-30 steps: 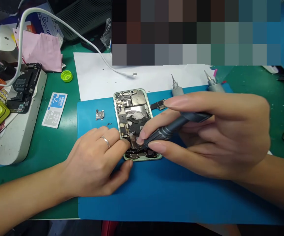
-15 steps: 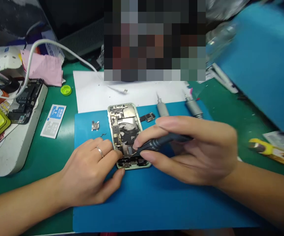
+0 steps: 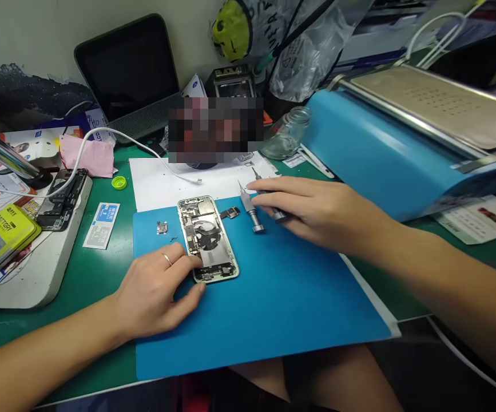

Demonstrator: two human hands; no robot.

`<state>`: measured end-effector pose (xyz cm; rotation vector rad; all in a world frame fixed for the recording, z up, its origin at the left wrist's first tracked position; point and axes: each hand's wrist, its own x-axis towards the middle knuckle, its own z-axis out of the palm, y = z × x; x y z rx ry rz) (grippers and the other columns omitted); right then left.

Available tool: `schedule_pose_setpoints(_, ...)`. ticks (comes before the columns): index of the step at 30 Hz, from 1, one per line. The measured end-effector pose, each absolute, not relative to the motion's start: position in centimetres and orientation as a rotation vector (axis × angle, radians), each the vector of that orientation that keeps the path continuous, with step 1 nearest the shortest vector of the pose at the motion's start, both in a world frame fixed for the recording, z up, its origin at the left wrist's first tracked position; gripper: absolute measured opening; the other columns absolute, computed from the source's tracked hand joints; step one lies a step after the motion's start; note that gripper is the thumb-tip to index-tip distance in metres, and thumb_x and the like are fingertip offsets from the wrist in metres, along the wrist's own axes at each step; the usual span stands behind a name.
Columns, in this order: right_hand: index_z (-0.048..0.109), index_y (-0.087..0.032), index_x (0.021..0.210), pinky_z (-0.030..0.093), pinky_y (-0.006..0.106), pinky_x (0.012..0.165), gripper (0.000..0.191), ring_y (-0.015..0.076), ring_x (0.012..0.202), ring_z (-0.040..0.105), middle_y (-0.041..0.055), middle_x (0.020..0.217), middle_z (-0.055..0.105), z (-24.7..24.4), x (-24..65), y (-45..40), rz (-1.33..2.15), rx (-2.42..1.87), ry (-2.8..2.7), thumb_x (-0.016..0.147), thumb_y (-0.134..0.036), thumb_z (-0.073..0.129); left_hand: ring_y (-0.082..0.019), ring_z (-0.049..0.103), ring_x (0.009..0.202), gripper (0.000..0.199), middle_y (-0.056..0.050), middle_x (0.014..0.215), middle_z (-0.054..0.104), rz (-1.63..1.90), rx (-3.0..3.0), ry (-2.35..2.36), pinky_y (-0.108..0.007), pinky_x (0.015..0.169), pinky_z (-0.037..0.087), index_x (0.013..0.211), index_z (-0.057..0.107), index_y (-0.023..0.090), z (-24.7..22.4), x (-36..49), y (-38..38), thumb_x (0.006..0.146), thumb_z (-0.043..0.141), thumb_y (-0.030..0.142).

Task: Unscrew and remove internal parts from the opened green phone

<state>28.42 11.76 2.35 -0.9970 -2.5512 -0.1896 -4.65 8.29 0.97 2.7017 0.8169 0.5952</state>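
An opened phone (image 3: 209,237) lies on the blue mat (image 3: 273,309), its inner parts showing. My left hand (image 3: 162,286) rests at its lower left edge, fingertips on the frame and thumb at the bottom corner. My right hand (image 3: 312,209) is over a dark-handled screwdriver (image 3: 278,214), its fingers around the handle. Just left of it lies a grey screwdriver (image 3: 248,206). A small module (image 3: 230,213) sits at the phone's right side, and a metal bracket (image 3: 162,228) lies to its left.
A white sheet (image 3: 153,183) with a white cable's tip lies behind the mat. A glass jar (image 3: 286,134) and a blue machine (image 3: 385,154) stand at the back right. At left are a yellow battery box (image 3: 7,240) and a white stand (image 3: 65,246).
The view has shifted and widened. My right hand has left the phone and moved right to the screwdrivers; the dark tool it held over the phone is out of sight. My left hand stays at the phone.
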Motion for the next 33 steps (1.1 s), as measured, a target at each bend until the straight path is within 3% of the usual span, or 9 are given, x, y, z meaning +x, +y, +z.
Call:
schedule_pose_setpoints(3,0.069,-0.015,0.117,0.065,0.050,0.094,0.036,0.0342,0.122,0.069,0.0158,0.138,0.067,1.8,29.7,13.0,-0.186,-1.060,-2.631,0.092,-0.006,0.045,-0.017,0.061,0.071,0.019,-0.004,0.089,0.063,0.611,2.719,0.799,-0.030,0.059,0.045,0.112,0.063,0.015,0.9,-4.6,8.5,0.100,0.055,0.028)
schedule_pose_setpoints(7,0.071,-0.015,0.115,0.065,0.050,0.094,0.040,0.0360,0.123,0.068,0.0166,0.140,0.066,0.7,30.5,14.2,-0.128,-1.111,-2.711,0.087,-0.002,0.045,-0.017,0.060,0.070,0.018,-0.004,0.088,0.063,0.617,2.732,0.785,-0.030,0.059,0.045,0.110,0.064,0.016,0.9,-4.6,8.6,0.100,0.055,0.027)
schedule_pose_setpoints(13,0.064,-0.020,0.129,0.064,0.049,0.093,0.041,0.0339,0.134,0.062,0.0126,0.154,0.054,0.2,30.6,13.8,-0.101,-1.176,-2.699,0.098,-0.010,0.039,-0.016,0.061,0.070,0.016,-0.004,0.089,0.063,0.600,2.724,0.777,-0.029,0.061,0.046,0.110,0.066,0.017,1.0,-4.8,8.7,0.100,0.057,0.025)
schedule_pose_setpoints(16,0.063,-0.020,0.131,0.065,0.046,0.090,0.035,0.0306,0.128,0.066,0.0119,0.147,0.061,1.4,31.4,12.3,-0.142,-1.214,-2.606,0.104,-0.018,0.040,-0.016,0.061,0.071,0.015,-0.004,0.090,0.063,0.604,2.728,0.769,-0.029,0.062,0.047,0.109,0.066,0.017,0.9,-4.8,8.8,0.099,0.059,0.025)
schedule_pose_setpoints(23,0.071,-0.022,0.110,0.063,0.042,0.078,0.018,0.0280,0.102,0.075,0.0089,0.109,0.078,2.1,32.8,9.0,-0.199,-1.327,-2.374,0.101,-0.021,0.055,-0.015,0.062,0.071,0.013,-0.004,0.089,0.063,0.622,2.732,0.755,-0.028,0.062,0.047,0.107,0.066,0.016,1.1,-4.6,8.8,0.099,0.060,0.023)
schedule_pose_setpoints(33,0.070,-0.025,0.115,0.063,0.044,0.082,0.026,0.0279,0.102,0.075,0.0077,0.111,0.077,0.2,32.4,8.4,-0.133,-1.460,-2.292,0.104,-0.022,0.047,-0.016,0.055,0.068,0.008,-0.002,0.077,0.058,0.630,2.730,0.791,-0.030,0.063,0.043,0.095,0.066,0.015,1.5,-4.4,9.0,0.098,0.060,0.021)
